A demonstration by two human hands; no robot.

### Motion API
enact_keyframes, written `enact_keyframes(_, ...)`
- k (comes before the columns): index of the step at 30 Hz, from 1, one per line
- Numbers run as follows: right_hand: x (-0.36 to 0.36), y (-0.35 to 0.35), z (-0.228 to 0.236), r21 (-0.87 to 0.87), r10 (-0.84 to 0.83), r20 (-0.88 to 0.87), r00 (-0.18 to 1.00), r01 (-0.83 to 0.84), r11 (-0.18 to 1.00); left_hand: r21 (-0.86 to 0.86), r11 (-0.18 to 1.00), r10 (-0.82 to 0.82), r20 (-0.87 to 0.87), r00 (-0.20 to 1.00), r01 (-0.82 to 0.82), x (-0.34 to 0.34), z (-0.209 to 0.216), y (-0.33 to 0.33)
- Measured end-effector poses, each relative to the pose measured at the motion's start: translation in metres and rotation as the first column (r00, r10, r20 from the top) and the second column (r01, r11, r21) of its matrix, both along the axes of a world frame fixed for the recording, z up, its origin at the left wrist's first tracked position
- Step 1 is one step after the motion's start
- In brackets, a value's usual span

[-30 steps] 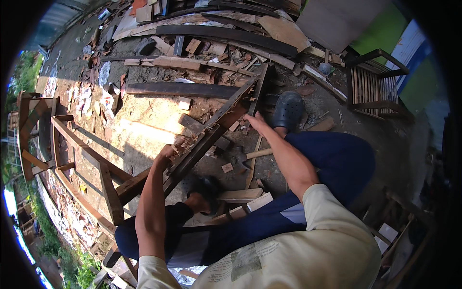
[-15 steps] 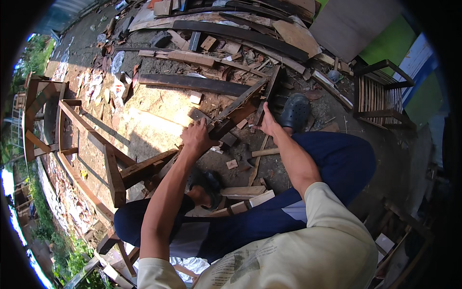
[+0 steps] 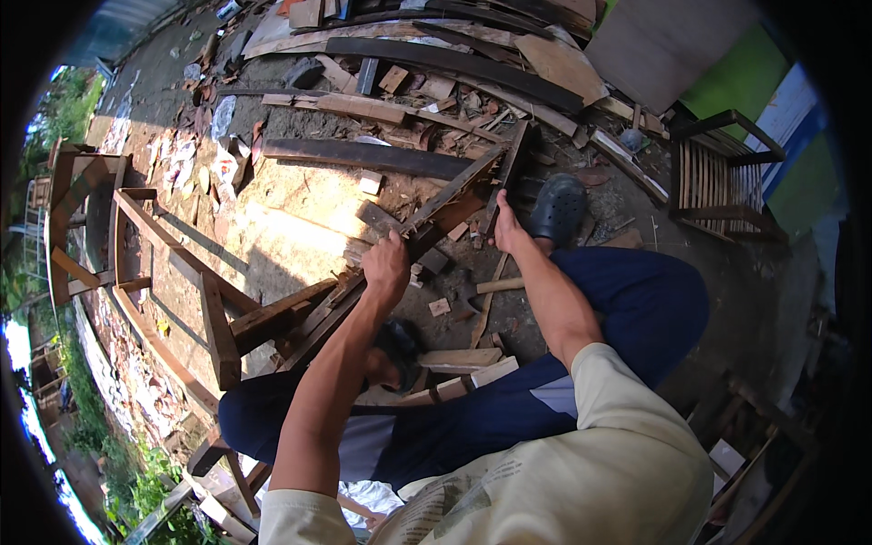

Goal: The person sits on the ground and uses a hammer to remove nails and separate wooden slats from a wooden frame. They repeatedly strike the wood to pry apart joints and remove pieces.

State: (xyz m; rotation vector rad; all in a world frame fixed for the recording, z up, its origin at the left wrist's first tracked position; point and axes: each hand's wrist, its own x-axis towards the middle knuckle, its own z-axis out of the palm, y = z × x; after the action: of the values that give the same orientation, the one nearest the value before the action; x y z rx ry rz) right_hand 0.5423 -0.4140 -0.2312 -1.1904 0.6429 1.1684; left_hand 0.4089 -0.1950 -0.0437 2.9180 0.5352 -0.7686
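Slanting across my lap and beyond is a long wooden frame (image 3: 457,209), with dark rails, a brown inner face and a splintered upper edge. A short crosspiece (image 3: 514,168) closes its far right end. My left hand (image 3: 388,265) is a closed fist against the frame's rail near its middle; whatever small part its fingertips pinch is hidden. My right hand (image 3: 510,229) grips the near end of the crosspiece, thumb up along it, with the other fingers mostly out of sight behind the wood.
On the left stands a larger wooden frame (image 3: 168,238), its bars reaching toward my knee. Several planks and offcuts, including a dark beam (image 3: 363,158), litter the ground ahead. A hammer-like tool with a wooden handle (image 3: 501,285) lies between my feet. A slatted chair (image 3: 718,177) stands at right.
My left hand has shifted slightly right along the frame and closed from spread fingers into a fist. My right hand holds nearly the same place.
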Motion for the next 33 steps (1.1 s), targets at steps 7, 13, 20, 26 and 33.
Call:
enact_keyframes(7,0.0,0.018,0.022,-0.314,0.056,0.042,0.998,-0.04,0.948,0.016,1.0,0.002,0.058,0.998,-0.003,-0.011,-0.007,-0.009)
enact_keyframes(13,0.017,0.009,0.017,-0.297,0.137,-0.004,0.991,-0.132,0.946,0.033,0.999,-0.025,0.151,0.988,0.02,-0.012,-0.023,-0.012)
enact_keyframes(20,0.019,0.03,0.031,-0.595,0.126,0.022,0.992,-0.088,0.799,0.063,0.998,-0.02,0.208,0.978,0.007,-0.023,-0.048,-0.014)
enact_keyframes(26,0.027,0.04,0.059,-0.67,0.166,-0.075,0.983,-0.173,0.722,0.08,0.996,-0.044,0.207,0.977,0.028,-0.023,-0.046,-0.018)
enact_keyframes(33,0.05,0.032,0.078,-0.458,0.241,-0.199,0.95,-0.307,0.834,-0.029,0.998,-0.05,0.14,0.989,0.054,-0.006,-0.032,-0.002)
